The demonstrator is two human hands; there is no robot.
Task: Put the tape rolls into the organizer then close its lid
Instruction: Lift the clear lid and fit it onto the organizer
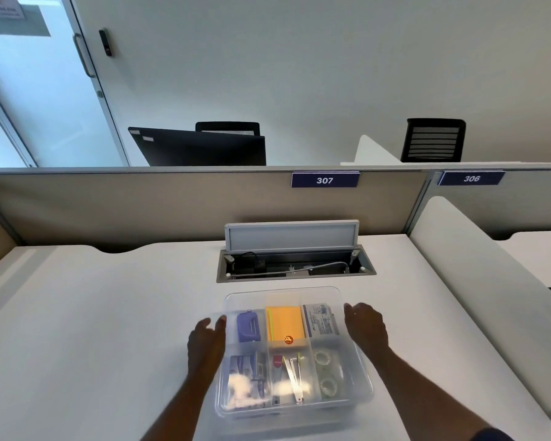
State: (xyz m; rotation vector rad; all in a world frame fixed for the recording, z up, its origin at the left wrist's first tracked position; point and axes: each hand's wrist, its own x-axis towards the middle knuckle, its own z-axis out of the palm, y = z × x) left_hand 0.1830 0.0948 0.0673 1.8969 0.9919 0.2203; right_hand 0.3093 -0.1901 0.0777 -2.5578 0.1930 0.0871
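A clear plastic organizer (295,414) stands on the white desk (109,329) in front of me. Its see-through lid (247,300) lies over the compartments. Two clear tape rolls (325,370) lie one behind the other in the near right compartment. Other compartments hold a purple punch, an orange pad, a printed packet, clips and small tools. My left hand (206,342) presses against the lid's left edge, thumb on top. My right hand (366,326) holds the lid's right edge near the far corner.
Just behind the organizer an open cable tray (295,267) is sunk into the desk, its grey flap (291,233) standing up. A beige partition (172,202) closes the back, and a white side divider (474,281) runs along the right.
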